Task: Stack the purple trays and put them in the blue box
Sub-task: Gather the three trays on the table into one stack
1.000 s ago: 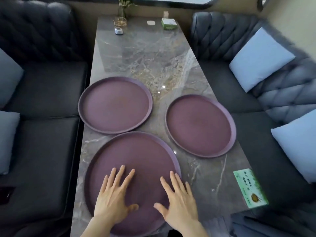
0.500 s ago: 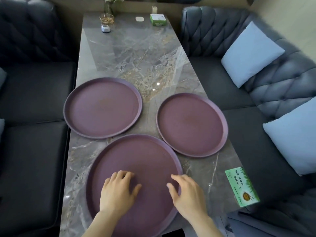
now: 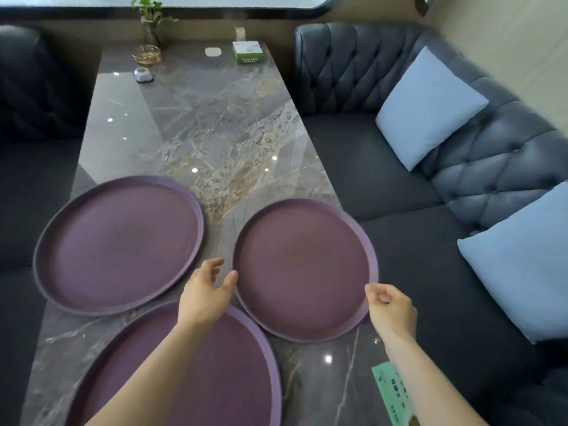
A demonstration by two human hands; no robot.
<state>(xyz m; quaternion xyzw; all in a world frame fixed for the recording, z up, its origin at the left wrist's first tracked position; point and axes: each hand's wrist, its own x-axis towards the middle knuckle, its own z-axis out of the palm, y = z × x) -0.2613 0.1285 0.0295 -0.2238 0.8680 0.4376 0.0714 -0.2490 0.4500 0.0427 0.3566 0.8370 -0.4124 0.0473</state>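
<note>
Currently flanking the smaller purple tray (image 3: 304, 269) at centre right: left hand (image 3: 204, 295) hovering at its left rim, thumb and fingers parted wide; right hand (image 3: 388, 305) nearing its lower right rim, fingers loosely curled, holding nothing. Apparently bracketing opposite edges for a level two-handed lift. Lying unstacked on the marble table (image 3: 209, 118): medium tray (image 3: 118, 244) at centre left, large tray (image 3: 190, 373) at bottom centre. Not showing any blue box.

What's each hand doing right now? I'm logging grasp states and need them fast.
Left hand: open, empty, fingers curled beside the right tray near its left rim.
Right hand: loosely curled at that tray's right rim; grip cannot be told.
</note>
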